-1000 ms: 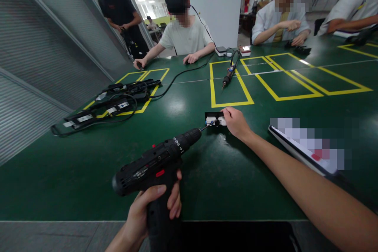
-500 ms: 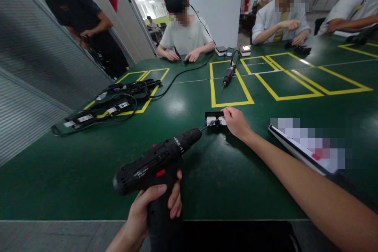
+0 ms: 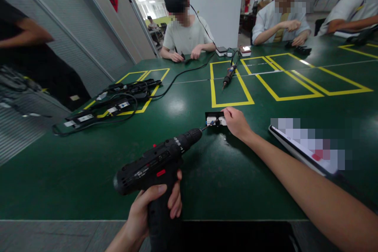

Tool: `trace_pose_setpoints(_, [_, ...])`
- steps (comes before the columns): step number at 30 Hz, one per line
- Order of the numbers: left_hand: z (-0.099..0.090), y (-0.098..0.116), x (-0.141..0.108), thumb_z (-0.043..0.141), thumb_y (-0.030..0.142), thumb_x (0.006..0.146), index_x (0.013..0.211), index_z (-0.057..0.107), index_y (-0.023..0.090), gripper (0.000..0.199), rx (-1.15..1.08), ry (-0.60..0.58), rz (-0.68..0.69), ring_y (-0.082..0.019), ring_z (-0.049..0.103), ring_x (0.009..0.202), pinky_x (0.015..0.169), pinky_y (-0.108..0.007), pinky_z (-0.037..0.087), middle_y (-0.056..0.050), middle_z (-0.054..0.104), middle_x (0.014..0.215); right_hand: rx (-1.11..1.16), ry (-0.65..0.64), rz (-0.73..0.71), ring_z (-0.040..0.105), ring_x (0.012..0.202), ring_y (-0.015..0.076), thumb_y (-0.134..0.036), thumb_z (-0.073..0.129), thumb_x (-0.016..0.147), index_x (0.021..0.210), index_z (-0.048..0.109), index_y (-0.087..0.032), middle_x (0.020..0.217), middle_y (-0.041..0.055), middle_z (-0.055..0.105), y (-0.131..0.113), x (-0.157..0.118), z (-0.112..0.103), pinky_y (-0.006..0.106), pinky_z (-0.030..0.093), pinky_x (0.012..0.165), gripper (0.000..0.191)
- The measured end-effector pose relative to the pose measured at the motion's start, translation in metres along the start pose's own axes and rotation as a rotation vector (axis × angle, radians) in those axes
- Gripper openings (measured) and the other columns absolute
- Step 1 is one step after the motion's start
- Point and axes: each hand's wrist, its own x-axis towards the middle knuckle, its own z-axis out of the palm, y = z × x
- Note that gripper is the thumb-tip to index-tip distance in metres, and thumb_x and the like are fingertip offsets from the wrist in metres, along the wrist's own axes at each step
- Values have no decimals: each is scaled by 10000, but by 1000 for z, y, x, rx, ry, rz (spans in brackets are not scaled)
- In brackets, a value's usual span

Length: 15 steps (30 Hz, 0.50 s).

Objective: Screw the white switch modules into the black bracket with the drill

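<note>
With the small black-and-white part (image 3: 211, 120) on the green table (image 3: 88, 173) taken as the clock's centre, the cordless drill (image 3: 156, 161) is held at eight o'clock, its nose angled toward one or two o'clock. Its handle is wrapped by the closed fingers of the left hand (image 3: 144, 206); whether the trigger is pressed cannot be told. The part's three o'clock end is gripped by the right hand (image 3: 236, 123), its fingers mostly hidden by the hand itself. The part's face is met or nearly met by the drill bit (image 3: 206, 127); the exact contact is too small to be made out.

The likeliest trouble is judged to be a slip: if the bit is turned off-axis, a fastener could be stripped or the housing scratched, and the right hand's fingers, close beside the tip, could be struck. Since the part is seen to be held only at one end, it could be twisted or pushed toward one o'clock by too much torque or pressure. The heavy drill, borne by one hand alone, could be tipped at the wrist, and the bit dragged out of line. The tablet-like device (image 3: 298, 150), near four o'clock, could be knocked by the right forearm (image 3: 283, 169) in a sudden recoil.
</note>
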Motion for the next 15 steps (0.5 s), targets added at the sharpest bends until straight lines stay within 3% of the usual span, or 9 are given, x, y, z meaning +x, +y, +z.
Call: trace_pose_setpoints(15, [-1, -1, 0, 421, 291, 805, 1034, 504, 107, 305, 14, 14, -2, -146, 492, 463, 514, -327, 431, -8, 486, 570, -7, 1, -6, 561, 758, 179, -249, 311, 902, 853, 634, -144, 831, 82, 647, 1, 0, 1, 269, 376, 694, 342])
